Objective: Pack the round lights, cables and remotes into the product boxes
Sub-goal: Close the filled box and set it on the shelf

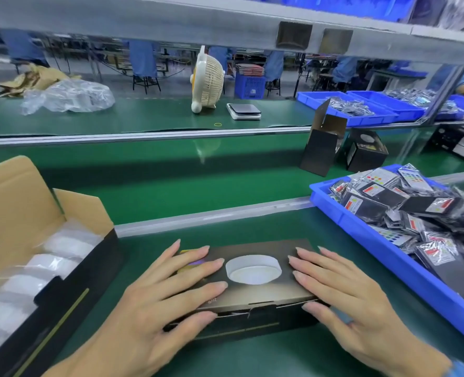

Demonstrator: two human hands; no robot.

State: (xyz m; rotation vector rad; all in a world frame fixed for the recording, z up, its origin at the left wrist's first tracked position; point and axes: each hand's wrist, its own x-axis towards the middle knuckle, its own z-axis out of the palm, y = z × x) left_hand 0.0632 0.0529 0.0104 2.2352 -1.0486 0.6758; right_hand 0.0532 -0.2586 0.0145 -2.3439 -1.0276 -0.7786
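Hands lie flat on the closed product box [252,295] at lower centre: left hand [154,303], right hand [353,303], fingers straight. Bagged remotes, apparently, fill the blue bin [361,229] at right.

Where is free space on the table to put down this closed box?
The green belt between the open carton and the blue tray is bare. Crowded: the tray of remotes on the right, the carton on the left.
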